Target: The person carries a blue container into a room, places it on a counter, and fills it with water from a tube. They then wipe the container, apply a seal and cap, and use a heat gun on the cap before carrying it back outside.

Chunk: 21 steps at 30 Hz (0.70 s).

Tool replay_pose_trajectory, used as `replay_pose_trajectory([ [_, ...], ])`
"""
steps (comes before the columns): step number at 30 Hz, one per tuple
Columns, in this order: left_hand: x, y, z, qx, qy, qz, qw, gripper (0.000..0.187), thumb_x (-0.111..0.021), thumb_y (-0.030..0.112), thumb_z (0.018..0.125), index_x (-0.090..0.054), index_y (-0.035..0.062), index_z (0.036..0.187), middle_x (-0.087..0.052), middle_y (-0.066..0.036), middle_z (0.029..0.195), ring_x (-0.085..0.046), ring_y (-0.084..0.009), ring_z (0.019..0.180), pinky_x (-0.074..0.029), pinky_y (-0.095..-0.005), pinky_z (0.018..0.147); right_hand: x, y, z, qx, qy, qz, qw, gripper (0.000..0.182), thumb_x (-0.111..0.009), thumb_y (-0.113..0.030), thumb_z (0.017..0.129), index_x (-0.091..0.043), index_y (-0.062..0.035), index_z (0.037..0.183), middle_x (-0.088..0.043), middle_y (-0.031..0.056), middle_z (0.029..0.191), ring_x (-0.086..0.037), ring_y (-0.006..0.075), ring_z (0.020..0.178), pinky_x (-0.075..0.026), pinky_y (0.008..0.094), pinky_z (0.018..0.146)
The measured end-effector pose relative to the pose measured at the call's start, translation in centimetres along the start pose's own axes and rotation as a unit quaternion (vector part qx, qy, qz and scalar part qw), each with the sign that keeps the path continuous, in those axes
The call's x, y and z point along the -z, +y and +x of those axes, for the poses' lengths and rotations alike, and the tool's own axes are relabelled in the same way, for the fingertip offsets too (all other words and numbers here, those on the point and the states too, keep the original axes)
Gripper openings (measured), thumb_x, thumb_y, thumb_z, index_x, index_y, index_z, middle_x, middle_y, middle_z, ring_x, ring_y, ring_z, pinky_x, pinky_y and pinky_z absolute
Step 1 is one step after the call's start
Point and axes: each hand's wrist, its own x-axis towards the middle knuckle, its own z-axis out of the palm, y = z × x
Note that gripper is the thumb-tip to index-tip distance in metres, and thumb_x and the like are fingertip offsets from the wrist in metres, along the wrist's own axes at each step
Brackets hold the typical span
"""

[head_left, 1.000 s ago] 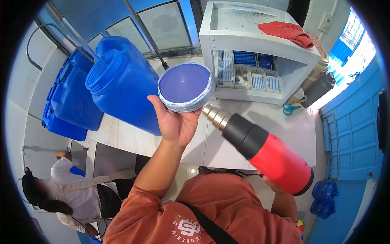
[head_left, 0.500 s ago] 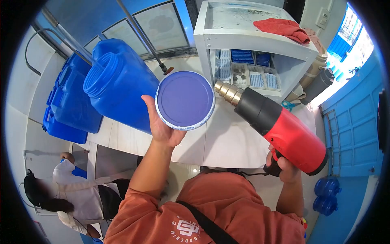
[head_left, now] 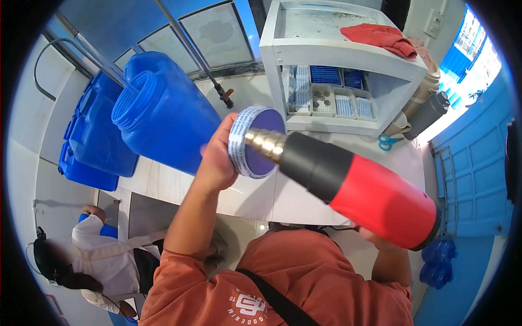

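My left hand [head_left: 218,160] grips a round purple lid [head_left: 270,124] with a white printed seal band around its edge. The lid is tilted, so the band's side shows on the left and the purple face points right. A red and black heat gun [head_left: 375,198] is in my right hand [head_left: 378,239], which is mostly hidden beneath the gun's body. The gun's stepped metal nozzle points left and overlaps the lid and band in this view. Both are held up over the white counter [head_left: 310,201].
Large blue jugs [head_left: 163,114] stand left of my left hand, one with its mouth uncapped. A white shelf [head_left: 337,46] holds small baskets and a red cloth [head_left: 378,39]. Blue scissors [head_left: 387,142] lie near a mug. Another person [head_left: 109,252] is at lower left.
My left hand has turned the lid from facing up to tilted on its side. The heat gun has moved left and down, bringing its nozzle from beside the lid to over the band.
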Motion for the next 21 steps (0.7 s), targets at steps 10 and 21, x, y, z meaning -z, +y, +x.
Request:
replay_pose_trajectory([
  [10,-1.7,6.0,0.9,-0.344,0.077,0.809,0.471,0.051,-0.069,-0.008,0.061,-0.073,0.0195,0.103,-0.064,-0.004,0.120,-0.053,-0.0328,0.124,-0.045,-0.0407,0.101,1.5,-0.4,-1.2,-0.172,0.009,0.254,0.952,0.037,-0.069,-0.010,0.077,-0.061,-0.0069,0.113,-0.067,0.0041,0.081,-0.064,0.0147,0.072,-0.050,0.0284,0.067],
  [21,-1.4,6.7,0.7,-0.362,0.073,0.770,0.520,0.052,-0.064,-0.016,0.061,-0.072,0.0104,0.105,-0.064,-0.010,0.123,-0.059,-0.0334,0.118,-0.049,-0.0407,0.097,1.9,-1.2,1.1,-0.272,0.055,0.269,0.922,0.009,-0.070,-0.010,0.077,-0.063,-0.0080,0.084,-0.057,-0.0014,0.068,-0.053,0.0125,0.061,-0.044,0.0298,0.059],
])
